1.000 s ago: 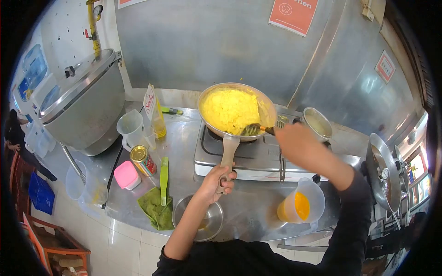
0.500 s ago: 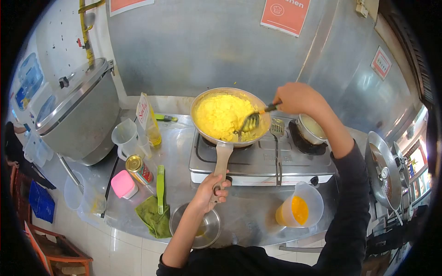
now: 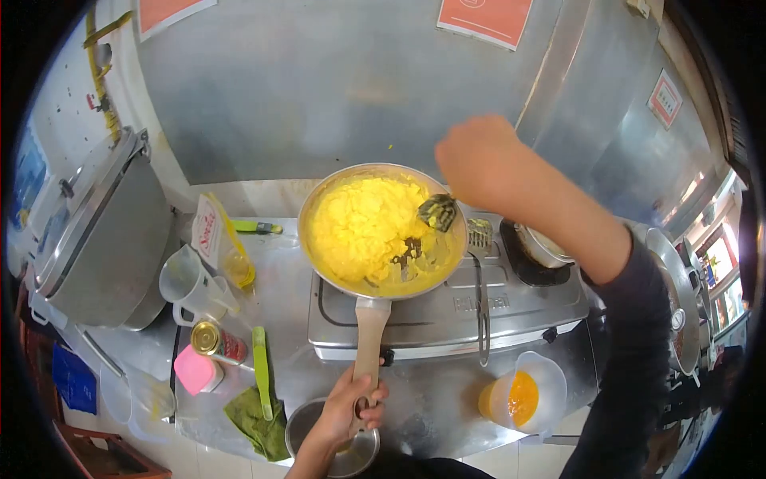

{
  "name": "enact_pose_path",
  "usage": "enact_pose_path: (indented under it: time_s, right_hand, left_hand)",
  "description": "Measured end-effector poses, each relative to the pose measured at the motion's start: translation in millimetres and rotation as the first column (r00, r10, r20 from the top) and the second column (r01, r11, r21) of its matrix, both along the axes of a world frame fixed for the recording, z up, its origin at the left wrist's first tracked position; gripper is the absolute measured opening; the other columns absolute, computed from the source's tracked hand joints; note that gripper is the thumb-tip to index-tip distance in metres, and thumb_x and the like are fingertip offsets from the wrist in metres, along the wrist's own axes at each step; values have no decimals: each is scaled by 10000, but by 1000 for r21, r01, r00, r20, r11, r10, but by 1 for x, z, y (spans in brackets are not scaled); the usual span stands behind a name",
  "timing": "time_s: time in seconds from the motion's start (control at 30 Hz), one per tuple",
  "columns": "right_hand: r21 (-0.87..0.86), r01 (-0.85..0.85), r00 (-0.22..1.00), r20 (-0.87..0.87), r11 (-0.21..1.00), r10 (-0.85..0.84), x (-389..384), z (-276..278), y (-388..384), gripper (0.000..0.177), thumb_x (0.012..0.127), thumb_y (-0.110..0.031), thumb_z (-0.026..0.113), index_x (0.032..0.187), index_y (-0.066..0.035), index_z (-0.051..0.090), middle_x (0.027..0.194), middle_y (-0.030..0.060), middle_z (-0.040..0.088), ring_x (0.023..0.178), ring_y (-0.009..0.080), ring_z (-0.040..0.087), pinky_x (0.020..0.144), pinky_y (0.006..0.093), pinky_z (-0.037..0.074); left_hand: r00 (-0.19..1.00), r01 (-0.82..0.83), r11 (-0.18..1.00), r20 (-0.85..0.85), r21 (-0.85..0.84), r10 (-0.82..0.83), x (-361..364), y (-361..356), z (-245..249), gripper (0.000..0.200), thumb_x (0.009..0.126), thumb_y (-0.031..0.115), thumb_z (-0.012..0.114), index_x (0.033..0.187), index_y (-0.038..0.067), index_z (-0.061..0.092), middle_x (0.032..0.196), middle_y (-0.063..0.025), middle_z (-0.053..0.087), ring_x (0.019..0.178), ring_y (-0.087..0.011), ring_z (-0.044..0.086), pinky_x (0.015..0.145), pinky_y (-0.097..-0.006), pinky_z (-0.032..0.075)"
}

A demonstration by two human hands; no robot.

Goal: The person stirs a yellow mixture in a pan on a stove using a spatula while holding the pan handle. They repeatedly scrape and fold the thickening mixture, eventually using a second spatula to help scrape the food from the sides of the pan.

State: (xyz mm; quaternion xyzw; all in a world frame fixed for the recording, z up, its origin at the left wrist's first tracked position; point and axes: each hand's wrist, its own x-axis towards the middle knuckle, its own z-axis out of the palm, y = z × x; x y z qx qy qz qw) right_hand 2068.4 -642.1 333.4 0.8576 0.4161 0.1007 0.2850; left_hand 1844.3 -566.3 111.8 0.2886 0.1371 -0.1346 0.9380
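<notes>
My left hand point(image 3: 348, 409) is closed around the beige handle of a frying pan point(image 3: 448, 249) on the gas stove point(image 3: 415, 331). Soft yellow scrambled eggs point(image 3: 359, 219) are heaped in the pan's left and middle, with dark pan bottom showing at the lower right. Above the pan's right rim, my right hand point(image 3: 479, 164) is closed on a black slotted spatula point(image 3: 437, 212). Its egg-smeared head is tilted at the right inner side of the pan; the hand hides its handle. Another slotted turner point(image 3: 481, 299) lies on the stove beside the pan.
A jug of beaten egg point(image 3: 523, 399) stands front right, a small pot point(image 3: 542, 246) on the right burner. At left are a clear measuring jug point(image 3: 187, 279), an oil bottle point(image 3: 238, 267), a can point(image 3: 209, 339), a green cloth point(image 3: 255, 423) and a large cooker point(image 3: 112, 247). A steel bowl point(image 3: 299, 427) sits below my left hand.
My right hand has lifted and the spatula stands more upright near the pan's right side. The eggs are gathered further left, baring some pan bottom. The camera view has shifted.
</notes>
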Motion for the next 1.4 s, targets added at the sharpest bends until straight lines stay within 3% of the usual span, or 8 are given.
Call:
enact_pose_path:
  time_s: [0.2,0.3,0.37,0.6,0.67,0.87,1.1,1.4]
  right_hand:
    - [-322,250,965,2,913,-264,45,-21,84,115,659,-185,591,740,-136,659,725,29,628,696,192,598,598,318,460]
    - [-161,94,995,-6,983,-96,73,-19,61,93,653,-210,600,662,-133,652,635,28,615,613,177,595,538,314,456]
    - [-396,354,895,-120,847,-430,117,-17,50,170,670,-254,610,582,-109,626,553,55,586,507,173,570,472,304,443]
    - [78,312,839,-489,947,-236,121,-80,-36,345,692,-364,629,622,-27,623,506,95,550,461,221,543,462,320,425]
    - [403,139,944,-329,905,2,109,-104,-51,318,680,-362,642,707,-45,638,573,110,570,547,268,559,507,345,423]
    - [579,-198,945,-103,791,312,60,-128,-103,258,710,-215,598,935,-89,611,632,82,566,566,256,555,502,344,432]
    - [130,-547,799,375,827,470,-28,-95,-139,318,658,-114,576,968,-47,589,580,9,433,482,123,488,401,242,417]
    - [256,27,979,189,966,-78,-13,-47,-67,144,633,-60,572,752,-94,646,701,89,611,699,214,616,522,313,478]
  left_hand:
    - [1000,9,1000,-15,-20,-10,2,1,5,432,845,272,461,1204,113,282,738,-64,390,454,-86,341,413,-232,362]
    - [997,-6,1000,-78,19,8,4,0,13,479,824,294,490,1199,82,281,690,-57,373,416,-68,319,369,-218,331]
    - [997,16,1000,-74,3,-16,5,2,11,480,829,292,482,1209,90,269,692,-59,370,422,-71,323,382,-221,340]
    - [998,66,997,-8,-29,-66,4,5,5,448,852,260,440,1232,117,248,703,-64,365,460,-79,339,424,-226,359]
    - [998,59,998,-7,-17,-59,4,5,5,438,853,254,438,1227,117,257,706,-63,368,460,-78,336,424,-226,357]
    - [999,37,999,-14,2,-37,1,3,5,379,863,229,416,1205,122,292,730,-51,378,472,-82,328,430,-233,352]
    - [1000,18,1000,1,11,-18,-1,1,1,346,867,236,409,1182,127,314,737,-35,387,481,-80,326,430,-229,329]
    - [999,-24,999,49,45,22,-3,-3,0,317,869,237,404,1152,113,333,728,-13,388,485,-66,330,436,-222,325]
